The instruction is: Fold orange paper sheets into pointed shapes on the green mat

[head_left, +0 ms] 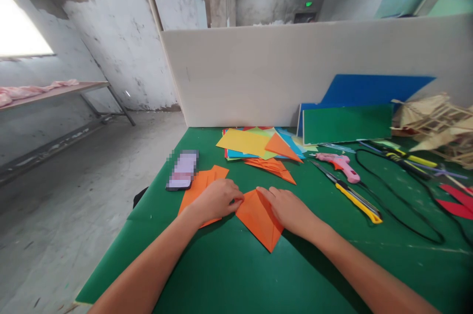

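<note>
One folded orange paper (258, 219) lies on the green table (221, 274), where the left hand (220, 198) pinches its left corner and the right hand (290, 208) lies over its right edge, its grip too hidden to tell, in what looks like folding that next needs neat edges and a firm press.

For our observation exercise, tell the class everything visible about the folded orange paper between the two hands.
The folded orange paper looks thin and matte, roughly kite-shaped, with visible creases and a pointed corner toward the person. It lies on the green tabletop. The left hand touches its left corner; the right hand covers part of its upper right side.
</note>
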`<action>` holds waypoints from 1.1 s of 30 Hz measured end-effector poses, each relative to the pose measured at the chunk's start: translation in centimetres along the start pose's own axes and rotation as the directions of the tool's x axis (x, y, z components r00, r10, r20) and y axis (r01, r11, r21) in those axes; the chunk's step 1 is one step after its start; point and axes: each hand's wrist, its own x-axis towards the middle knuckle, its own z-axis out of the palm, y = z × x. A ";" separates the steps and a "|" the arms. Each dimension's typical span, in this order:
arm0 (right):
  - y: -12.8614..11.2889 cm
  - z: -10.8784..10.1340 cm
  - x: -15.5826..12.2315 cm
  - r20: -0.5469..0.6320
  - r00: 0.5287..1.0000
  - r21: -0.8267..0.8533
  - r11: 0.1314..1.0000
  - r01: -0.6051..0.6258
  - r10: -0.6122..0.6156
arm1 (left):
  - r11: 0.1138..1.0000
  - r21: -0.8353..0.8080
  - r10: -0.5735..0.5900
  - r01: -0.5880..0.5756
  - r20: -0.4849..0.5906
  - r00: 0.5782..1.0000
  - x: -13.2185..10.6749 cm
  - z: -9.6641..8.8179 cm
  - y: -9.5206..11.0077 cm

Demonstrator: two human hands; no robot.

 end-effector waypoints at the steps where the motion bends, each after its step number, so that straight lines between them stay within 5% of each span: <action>1: 0.0 0.1 0.0 -0.006 1.000 0.001 1.000 -0.001 0.001 | 1.000 0.018 -0.015 0.015 0.006 1.000 0.2 0.2 0.1; 6: 0.3 1.0 0.1 -0.066 0.998 -0.011 1.000 0.020 -0.021 | 0.993 -0.029 -0.114 0.114 0.001 0.993 0.7 1.4 0.7; 13: 0.9 2.4 0.1 -0.166 0.985 0.002 0.999 0.039 -0.039 | 0.937 -0.100 -0.346 0.335 -0.116 0.931 0.4 3.2 0.5; 24: 1.0 2.5 -0.1 -0.189 0.981 0.077 0.995 0.057 -0.042 | 0.919 -0.344 -0.264 0.190 -0.182 0.947 0.7 4.0 1.3; 33: 1.0 2.0 -0.1 -0.150 0.988 0.093 0.994 0.062 -0.048 | 0.947 -0.319 -0.076 0.032 -0.126 0.989 0.8 3.2 1.0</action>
